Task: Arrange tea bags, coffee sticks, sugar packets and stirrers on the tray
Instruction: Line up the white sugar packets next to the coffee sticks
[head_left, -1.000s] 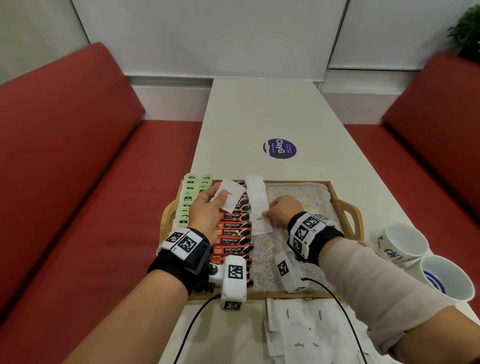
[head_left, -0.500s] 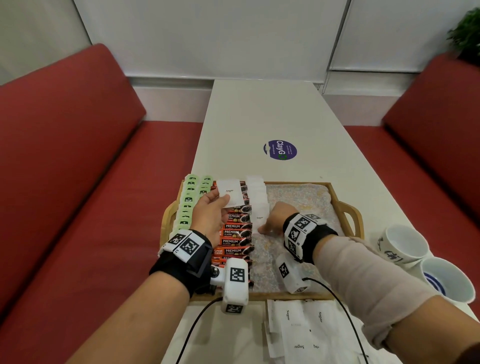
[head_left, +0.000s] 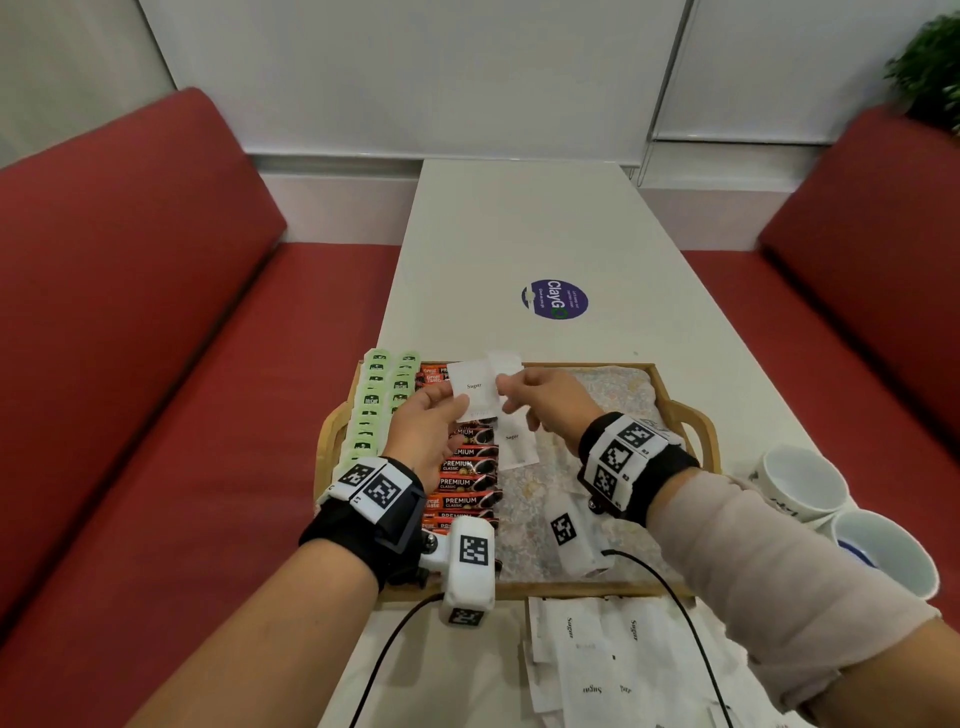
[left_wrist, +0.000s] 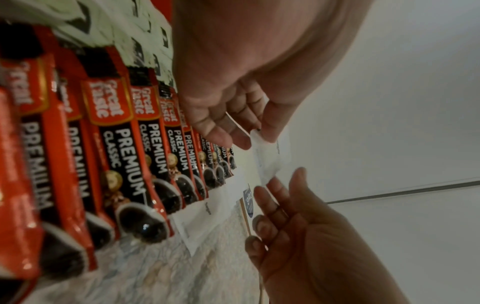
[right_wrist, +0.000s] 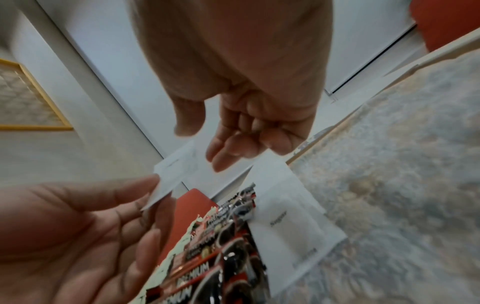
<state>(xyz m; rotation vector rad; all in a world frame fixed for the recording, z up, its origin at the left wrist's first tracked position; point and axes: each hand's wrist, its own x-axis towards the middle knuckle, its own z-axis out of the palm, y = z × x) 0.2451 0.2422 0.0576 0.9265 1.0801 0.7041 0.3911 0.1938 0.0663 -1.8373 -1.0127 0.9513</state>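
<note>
My left hand (head_left: 451, 401) pinches a white sugar packet (head_left: 471, 387) by its near end, held just above the far part of the wooden tray (head_left: 678, 410). My right hand (head_left: 506, 394) has come up to the packet's other end; its fingertips (left_wrist: 271, 186) touch it while the thumb stands apart, as the right wrist view shows. On the tray lie two columns of green tea bags (head_left: 375, 400), a row of red and black coffee sticks (head_left: 467, 470) and a short column of sugar packets (head_left: 515, 448) beside them. No stirrers are visible.
The tray's right half shows bare patterned cloth (head_left: 613, 415). Several loose sugar packets (head_left: 597, 654) lie on the white table in front of the tray. Two white cups (head_left: 802, 483) stand at the right edge. Red benches flank the table.
My right hand has lifted off the sugar column on the tray and moved up and left to the packet in my left hand. The left hand has stayed on that packet.
</note>
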